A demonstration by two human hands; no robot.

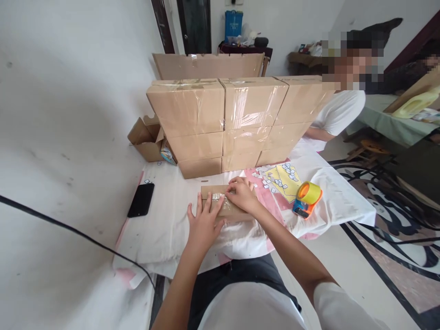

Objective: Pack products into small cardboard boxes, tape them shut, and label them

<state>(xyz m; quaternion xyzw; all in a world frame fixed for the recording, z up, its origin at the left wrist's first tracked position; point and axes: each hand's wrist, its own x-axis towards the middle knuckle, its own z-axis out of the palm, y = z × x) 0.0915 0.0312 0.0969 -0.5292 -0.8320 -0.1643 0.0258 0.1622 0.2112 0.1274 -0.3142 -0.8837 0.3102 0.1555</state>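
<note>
A small, flat cardboard box [237, 214] lies on the cloth-covered table in front of me, with shiny clear tape [217, 196] across its top. My left hand [203, 221] rests over the box's left end, fingers spread and stretched out. On the far side of the top, my right hand [242, 194] has its thumb and fingertips pinched together close to the tape. Whatever is between those fingertips is too small to make out. The right hand covers part of the box's right side. A tape dispenser [307, 201] with a yellow roll stands to the right.
Stacked taped cartons [197, 110] form a wall behind the box. An open carton [146, 140] sits at the left, and a black phone [140, 200] lies on the tablecloth [165, 229]. A person in a white sleeve [347, 110] is behind the stack. A black cable [85, 243] crosses at left.
</note>
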